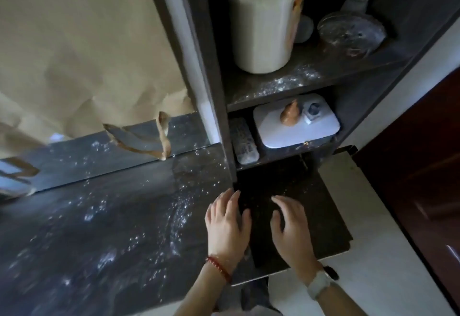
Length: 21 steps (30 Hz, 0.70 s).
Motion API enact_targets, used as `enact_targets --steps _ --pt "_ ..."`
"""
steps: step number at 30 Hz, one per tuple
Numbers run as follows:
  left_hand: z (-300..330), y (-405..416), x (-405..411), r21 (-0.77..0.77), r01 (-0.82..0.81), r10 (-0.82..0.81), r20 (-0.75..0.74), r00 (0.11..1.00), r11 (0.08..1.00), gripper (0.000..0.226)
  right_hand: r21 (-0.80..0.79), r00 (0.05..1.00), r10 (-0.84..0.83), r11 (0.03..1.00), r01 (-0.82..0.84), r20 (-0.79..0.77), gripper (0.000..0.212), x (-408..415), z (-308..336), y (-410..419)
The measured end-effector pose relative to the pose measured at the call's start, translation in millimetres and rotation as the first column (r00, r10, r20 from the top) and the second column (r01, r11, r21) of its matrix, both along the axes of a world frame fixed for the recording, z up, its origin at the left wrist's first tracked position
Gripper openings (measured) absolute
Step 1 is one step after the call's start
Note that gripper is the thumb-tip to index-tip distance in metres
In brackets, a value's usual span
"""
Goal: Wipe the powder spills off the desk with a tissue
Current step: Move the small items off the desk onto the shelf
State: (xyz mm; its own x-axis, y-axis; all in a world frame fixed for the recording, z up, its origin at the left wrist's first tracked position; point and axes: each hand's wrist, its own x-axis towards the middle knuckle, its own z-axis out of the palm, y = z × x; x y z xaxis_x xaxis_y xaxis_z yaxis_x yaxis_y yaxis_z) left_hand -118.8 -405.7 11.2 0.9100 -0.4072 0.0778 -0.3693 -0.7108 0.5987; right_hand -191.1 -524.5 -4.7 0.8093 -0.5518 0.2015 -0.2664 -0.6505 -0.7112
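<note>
White powder (pixel 176 213) lies scattered in streaks and specks over the dark desk (pixel 82 231), thickest left of my hands. My left hand (pixel 227 226) hovers over the desk's right part with fingers relaxed and spread, holding nothing. My right hand (pixel 291 226) is beside it, fingers loosely bent over the dark corner below the shelves, also holding nothing. No tissue is visible in the head view.
A dark shelf unit (pixel 281 84) rises at the desk's right end, dusted with powder, holding a tall white container (pixel 263 22), a glass dish (pixel 351 34), a white box (pixel 296 123) and a remote (pixel 244 141). Torn brown paper (pixel 82 49) covers the wall behind.
</note>
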Motion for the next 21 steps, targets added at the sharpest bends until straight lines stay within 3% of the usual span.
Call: enact_targets --steps 3,6,13,21 --pt "-23.9 83.6 -7.4 0.236 -0.069 0.092 -0.088 0.992 0.969 0.042 0.003 0.977 0.198 0.98 -0.198 -0.084 0.027 -6.3 -9.3 53.9" --pt "-30.9 165.0 -16.8 0.335 -0.17 0.228 -0.142 0.963 0.927 0.044 -0.015 0.911 0.379 0.922 -0.387 -0.164 0.028 -4.0 -13.1 112.5" --pt "-26.8 350.0 -47.9 0.318 -0.462 0.525 -0.149 0.838 0.828 0.043 -0.068 0.762 0.595 0.775 -0.628 -0.256 0.027 13.1 -14.4 280.8" --pt "-14.3 551.3 -70.6 0.326 -0.657 0.725 -0.164 0.668 0.68 0.04 0.067 0.556 0.769 0.602 -0.795 -0.315 0.029 40.9 -8.1 467.7"
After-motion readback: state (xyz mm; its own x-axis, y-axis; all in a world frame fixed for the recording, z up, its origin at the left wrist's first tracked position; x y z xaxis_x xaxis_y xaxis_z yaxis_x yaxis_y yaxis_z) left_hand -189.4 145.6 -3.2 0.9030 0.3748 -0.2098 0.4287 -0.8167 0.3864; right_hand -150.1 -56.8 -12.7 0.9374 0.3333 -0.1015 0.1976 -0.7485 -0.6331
